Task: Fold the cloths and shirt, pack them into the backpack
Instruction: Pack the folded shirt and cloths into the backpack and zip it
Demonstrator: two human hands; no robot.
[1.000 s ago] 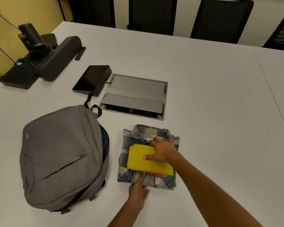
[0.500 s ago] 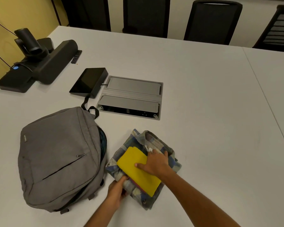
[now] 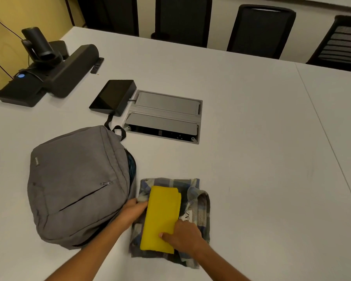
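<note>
A folded blue-grey plaid shirt (image 3: 199,207) lies on the white table (image 3: 251,138) near the front edge. On top of it rests a folded yellow cloth (image 3: 160,216). My left hand (image 3: 133,212) grips the stack's left edge, right beside the backpack. My right hand (image 3: 183,237) presses down on the stack's near right part, fingertips on the yellow cloth. The grey backpack (image 3: 77,183) lies flat to the left. Its side opening (image 3: 131,169) faces the stack, with dark patterned fabric showing inside.
Behind the stack a grey cable box (image 3: 164,116) is set in the table, with a black tablet stand (image 3: 112,97) next to it. A black camera and speaker bar (image 3: 49,72) stand at the far left. Black chairs (image 3: 259,31) line the far edge.
Both hands turned the shirt and cloth stack about a quarter turn and slid it toward the backpack's opening. My left hand shifted from the stack's front edge to its left edge.
</note>
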